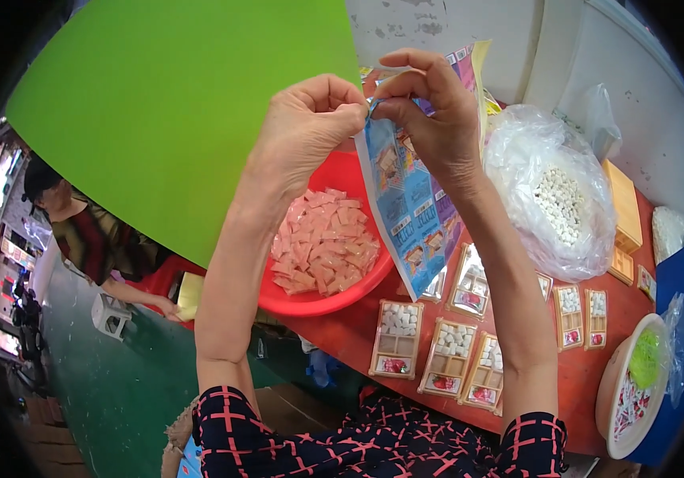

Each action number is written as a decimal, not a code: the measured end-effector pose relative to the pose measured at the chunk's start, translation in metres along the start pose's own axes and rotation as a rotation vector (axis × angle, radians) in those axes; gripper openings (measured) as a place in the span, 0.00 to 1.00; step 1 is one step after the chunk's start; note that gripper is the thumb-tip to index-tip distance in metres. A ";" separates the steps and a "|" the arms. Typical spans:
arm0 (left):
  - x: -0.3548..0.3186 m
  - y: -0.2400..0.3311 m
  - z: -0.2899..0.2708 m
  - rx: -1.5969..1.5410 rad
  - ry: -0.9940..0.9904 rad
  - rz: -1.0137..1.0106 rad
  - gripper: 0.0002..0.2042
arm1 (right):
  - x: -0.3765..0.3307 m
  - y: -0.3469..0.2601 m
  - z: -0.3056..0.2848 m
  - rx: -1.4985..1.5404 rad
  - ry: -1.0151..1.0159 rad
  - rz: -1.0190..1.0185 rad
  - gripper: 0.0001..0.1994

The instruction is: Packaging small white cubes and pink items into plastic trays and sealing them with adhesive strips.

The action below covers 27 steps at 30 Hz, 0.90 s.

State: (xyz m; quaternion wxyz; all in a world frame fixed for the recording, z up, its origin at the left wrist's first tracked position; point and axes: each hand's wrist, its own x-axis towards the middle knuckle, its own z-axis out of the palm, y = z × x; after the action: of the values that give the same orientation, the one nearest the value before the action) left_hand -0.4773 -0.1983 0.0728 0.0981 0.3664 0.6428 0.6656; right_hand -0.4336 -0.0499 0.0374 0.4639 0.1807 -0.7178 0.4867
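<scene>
Printed sheet point(415, 203), pinched in two hands

Left hand point(303, 134): fingers closed narrow at the sheet's upper left corner. Right hand point(437, 115): thumb and forefinger pinched on the same corner, just beside the left; exact grip hidden. Sheet: blue and purple, hung slanting beneath the right hand, between the red bowl point(334, 307) and the bag point(509, 219) of white pieces point(561, 199). Its lower corner hung over the trays point(409, 348); contact could not be told. Bowl: heaped with pink sachets point(330, 247), at the edge of the worktop point(318, 327). Trays: several, partly filled with white pieces.

Risks, as judged: an uneven pull between the pinches might have torn the corner; a slack grip might have dropped the sheet onto the sachets; a swinging lower end might have knocked pieces from the trays.
</scene>
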 end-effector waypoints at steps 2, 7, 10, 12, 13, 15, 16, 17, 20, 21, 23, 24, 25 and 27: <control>0.000 -0.001 0.000 0.049 -0.005 0.005 0.02 | 0.002 -0.002 0.001 -0.081 0.000 -0.133 0.19; -0.001 -0.005 0.011 0.207 0.058 0.064 0.03 | -0.001 -0.002 -0.003 -0.261 -0.032 -0.170 0.18; -0.002 -0.013 0.013 0.374 0.135 0.119 0.03 | -0.002 -0.002 -0.002 -0.183 -0.001 -0.135 0.18; -0.004 -0.015 0.012 0.034 0.095 0.156 0.04 | -0.001 -0.003 -0.003 -0.118 0.010 -0.110 0.17; -0.005 -0.015 0.012 0.035 0.094 0.157 0.04 | -0.001 -0.003 -0.004 -0.106 0.025 -0.110 0.17; -0.005 -0.015 0.010 -0.105 0.055 0.092 0.07 | 0.000 -0.001 -0.005 -0.095 0.041 -0.114 0.16; -0.004 -0.015 0.009 -0.105 0.054 0.095 0.07 | 0.000 0.001 -0.005 -0.208 0.050 -0.200 0.15; -0.002 -0.016 0.008 -0.139 0.027 0.088 0.08 | 0.000 0.002 -0.005 -0.322 0.060 -0.287 0.14; 0.002 -0.018 0.002 -0.202 -0.016 0.092 0.09 | 0.000 -0.001 -0.003 -0.469 0.055 -0.402 0.13; 0.003 -0.020 0.002 -0.241 -0.043 0.097 0.09 | 0.000 0.000 -0.004 -0.469 0.053 -0.402 0.13; 0.005 -0.022 0.005 -0.268 -0.023 0.071 0.08 | 0.000 0.005 -0.004 -0.474 0.151 -0.543 0.13; 0.005 -0.023 0.007 -0.295 -0.004 0.044 0.07 | 0.001 0.008 -0.003 -0.474 0.150 -0.542 0.13; 0.005 -0.024 0.009 -0.296 -0.003 0.044 0.07 | 0.002 0.011 -0.002 -0.463 0.155 -0.545 0.11; 0.006 -0.027 0.014 -0.301 0.099 0.029 0.08 | 0.002 0.016 0.001 -0.454 0.162 -0.549 0.10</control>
State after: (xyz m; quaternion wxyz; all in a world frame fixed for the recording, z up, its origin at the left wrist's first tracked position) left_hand -0.4819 -0.1793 0.0488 0.1102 0.3236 0.5344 0.7730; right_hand -0.4461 -0.0433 0.0306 0.6608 0.2201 -0.6932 0.1852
